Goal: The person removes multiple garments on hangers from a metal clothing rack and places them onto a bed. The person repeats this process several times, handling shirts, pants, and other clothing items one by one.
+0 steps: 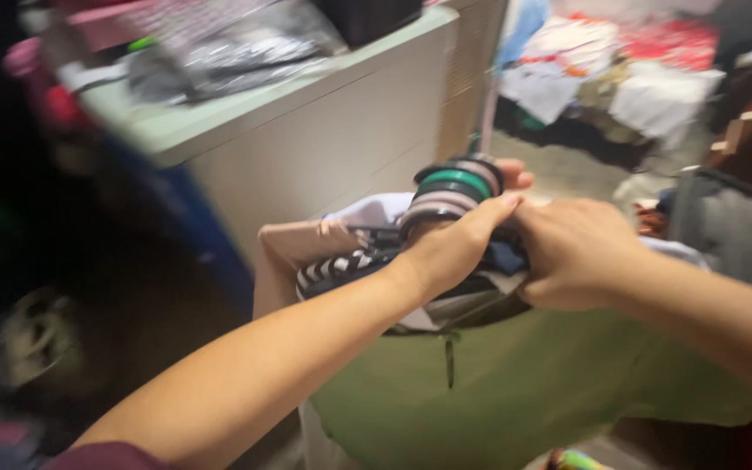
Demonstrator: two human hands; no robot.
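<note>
both hands meet over a green bag (515, 392) stuffed with clothes (367, 261): the left hand (450, 252) presses a grip on a striped roll (454, 187), the right hand (572, 252) is clenched on the bag's rim. a pale cabinet (324, 139) bearing a shiny plastic package (228, 43) stands behind; piled laundry (620, 70) lies beyond.

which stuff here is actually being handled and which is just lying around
In hand: left hand and right hand on the folded clothes, striped piece on top, over the green bag.

Lying about: pale cabinet, plastic wrap, far clothes heap.
</note>
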